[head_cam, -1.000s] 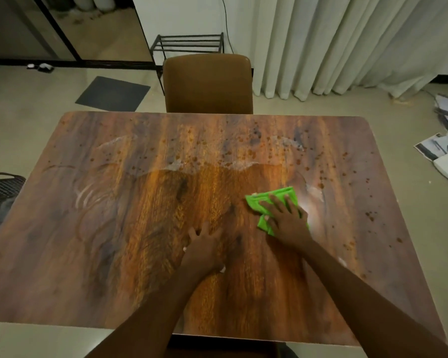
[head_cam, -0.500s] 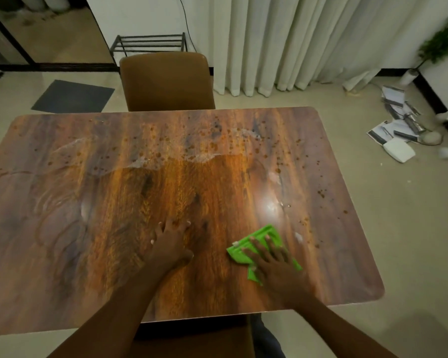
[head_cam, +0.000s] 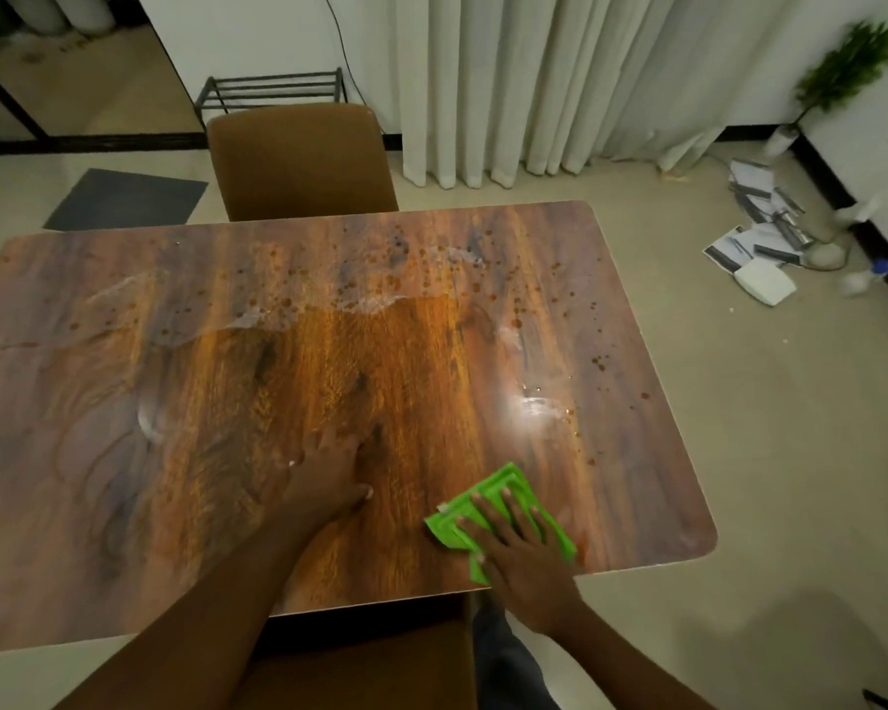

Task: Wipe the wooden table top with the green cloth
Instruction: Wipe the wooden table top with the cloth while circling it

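The wooden table top (head_cam: 124, 504) fills the middle of the head view, with brown spots and wet foam streaks across its far half. A folded green cloth (head_cam: 488, 497) lies near the table's front right edge. My right hand (head_cam: 521, 545) presses flat on the cloth with straight, spread fingers, hiding its near part. My left hand (head_cam: 324, 479) rests flat on the bare wood to the left of the cloth, fingers spread.
A brown chair (head_cam: 301, 161) stands at the table's far side, with a metal rack (head_cam: 273, 92) behind it. Another chair seat (head_cam: 360, 668) sits under the near edge. Papers and a white box (head_cam: 765, 281) lie on the floor to the right, near a potted plant (head_cam: 841, 69).
My right hand has dragged the green cloth from mid-table towards me, down to the front right edge. My left hand stays flat on the wood. The camera has turned to the right.
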